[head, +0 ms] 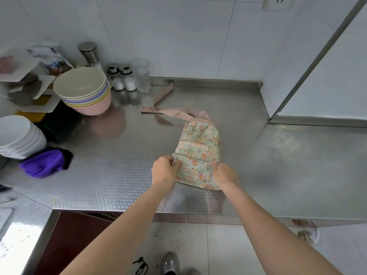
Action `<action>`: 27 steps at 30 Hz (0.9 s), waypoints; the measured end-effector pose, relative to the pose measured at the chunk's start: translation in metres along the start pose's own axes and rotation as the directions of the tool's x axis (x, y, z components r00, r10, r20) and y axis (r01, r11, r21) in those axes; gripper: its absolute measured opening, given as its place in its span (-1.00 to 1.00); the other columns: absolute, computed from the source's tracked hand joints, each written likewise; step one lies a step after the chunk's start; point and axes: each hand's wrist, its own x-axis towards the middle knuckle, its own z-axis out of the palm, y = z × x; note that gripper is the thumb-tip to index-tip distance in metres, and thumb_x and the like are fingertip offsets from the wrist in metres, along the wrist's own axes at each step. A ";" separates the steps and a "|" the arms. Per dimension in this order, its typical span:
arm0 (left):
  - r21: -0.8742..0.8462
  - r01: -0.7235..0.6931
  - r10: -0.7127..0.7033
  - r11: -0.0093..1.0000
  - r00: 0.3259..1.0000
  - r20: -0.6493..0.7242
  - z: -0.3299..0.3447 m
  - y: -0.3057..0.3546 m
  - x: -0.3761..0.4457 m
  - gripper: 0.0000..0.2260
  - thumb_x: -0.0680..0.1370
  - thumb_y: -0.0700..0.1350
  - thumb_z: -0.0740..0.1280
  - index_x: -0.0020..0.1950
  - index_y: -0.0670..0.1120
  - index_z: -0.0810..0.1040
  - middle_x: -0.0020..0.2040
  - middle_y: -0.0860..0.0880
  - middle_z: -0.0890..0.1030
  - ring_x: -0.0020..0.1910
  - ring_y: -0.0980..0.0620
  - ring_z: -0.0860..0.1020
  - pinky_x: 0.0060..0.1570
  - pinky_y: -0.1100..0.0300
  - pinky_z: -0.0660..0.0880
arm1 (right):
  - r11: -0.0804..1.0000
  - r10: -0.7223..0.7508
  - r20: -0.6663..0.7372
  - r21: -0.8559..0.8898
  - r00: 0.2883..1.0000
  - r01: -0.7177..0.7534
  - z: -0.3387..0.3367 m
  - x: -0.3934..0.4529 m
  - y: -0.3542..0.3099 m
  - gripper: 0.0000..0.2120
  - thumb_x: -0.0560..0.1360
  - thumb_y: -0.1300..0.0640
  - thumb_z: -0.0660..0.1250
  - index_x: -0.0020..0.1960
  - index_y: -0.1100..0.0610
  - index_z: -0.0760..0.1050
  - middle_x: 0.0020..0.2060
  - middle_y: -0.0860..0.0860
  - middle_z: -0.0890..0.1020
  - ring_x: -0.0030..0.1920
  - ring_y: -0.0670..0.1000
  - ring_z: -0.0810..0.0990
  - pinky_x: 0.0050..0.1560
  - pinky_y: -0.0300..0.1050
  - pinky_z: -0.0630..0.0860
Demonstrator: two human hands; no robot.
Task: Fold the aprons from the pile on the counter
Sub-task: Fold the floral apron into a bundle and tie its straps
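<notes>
Floral apron (198, 153) folded narrow on worktop (119, 165); left hand (164, 171) and right hand (225, 174) pinch its near side edges; pink straps (174, 111) trail beyond.

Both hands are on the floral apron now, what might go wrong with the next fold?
The pink straps trail loose toward the glass and shakers; a sharp pull may sweep them. The left hand and right hand grip the apron near the counter edge, so it may slide off.

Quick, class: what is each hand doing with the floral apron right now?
Left hand: fingers curled, gripping the left edge of the floral apron.
Right hand: fingers curled, gripping the apron's right edge.
</notes>
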 end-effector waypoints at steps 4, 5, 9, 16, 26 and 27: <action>-0.075 0.063 -0.060 0.995 0.997 0.041 0.006 -0.006 0.003 -0.86 0.55 -0.08 0.31 -0.13 -0.12 0.45 -0.16 -0.06 0.56 -0.20 -0.06 0.55 -0.24 0.16 0.44 | 0.999 0.033 -0.010 0.005 0.999 -0.033 -0.002 0.000 0.003 -0.48 0.67 0.03 -0.15 0.15 0.29 0.51 0.15 0.20 0.57 0.18 0.18 0.52 0.09 -0.06 0.41; -0.055 0.068 -0.066 0.996 0.997 0.039 0.008 -0.010 0.003 -0.87 0.56 -0.07 0.30 -0.07 -0.13 0.46 -0.11 -0.08 0.58 -0.18 -0.04 0.52 -0.22 0.18 0.41 | 0.999 0.032 -0.023 -0.011 0.999 -0.032 -0.001 -0.001 0.005 -0.48 0.67 0.03 -0.14 0.16 0.28 0.51 0.15 0.19 0.57 0.18 0.17 0.52 0.06 -0.07 0.41; 0.175 0.017 -0.031 0.984 0.997 0.075 0.010 -0.016 0.000 -0.81 0.60 -0.07 0.21 0.10 -0.17 0.39 -0.01 -0.18 0.59 -0.11 -0.14 0.54 -0.19 0.09 0.45 | 0.995 0.024 -0.036 -0.091 0.999 -0.027 0.007 -0.009 0.006 -0.53 0.67 0.06 -0.16 0.29 0.15 0.46 0.08 0.10 0.61 0.09 0.10 0.58 -0.13 -0.18 0.33; 0.490 -0.798 0.521 0.352 0.601 0.606 -0.002 -0.009 -0.009 -0.27 0.47 0.37 -0.11 0.53 -0.03 0.05 0.52 -0.10 0.13 0.49 -0.08 0.13 0.46 0.02 0.11 | 0.992 0.070 0.043 -0.105 0.997 -0.065 0.003 -0.002 0.001 -0.57 0.67 0.09 -0.14 0.34 0.11 0.42 0.17 0.11 0.58 0.17 0.10 0.56 -0.01 -0.14 0.43; 0.324 -0.552 0.279 0.768 0.745 0.606 0.001 -0.009 0.004 -0.15 0.36 0.29 0.38 0.51 0.01 0.10 0.47 -0.05 0.20 0.44 -0.06 0.18 0.42 0.10 0.12 | 0.692 -0.630 0.248 -0.252 0.736 0.677 0.006 -0.015 0.043 -0.19 0.45 -0.10 0.28 0.54 0.03 -0.07 0.53 -0.08 -0.04 0.52 -0.02 -0.11 0.47 -0.08 -0.17; 0.279 -0.465 0.247 0.840 0.786 0.566 -0.004 -0.005 0.006 -0.17 0.34 0.37 0.30 0.49 0.01 0.18 0.44 -0.07 0.26 0.42 -0.09 0.21 0.39 0.05 0.17 | 0.680 -0.642 0.225 -0.273 0.733 0.680 0.008 -0.014 0.043 -0.24 0.48 0.06 0.28 0.54 0.03 -0.08 0.53 -0.07 -0.03 0.52 -0.04 -0.11 0.48 -0.08 -0.15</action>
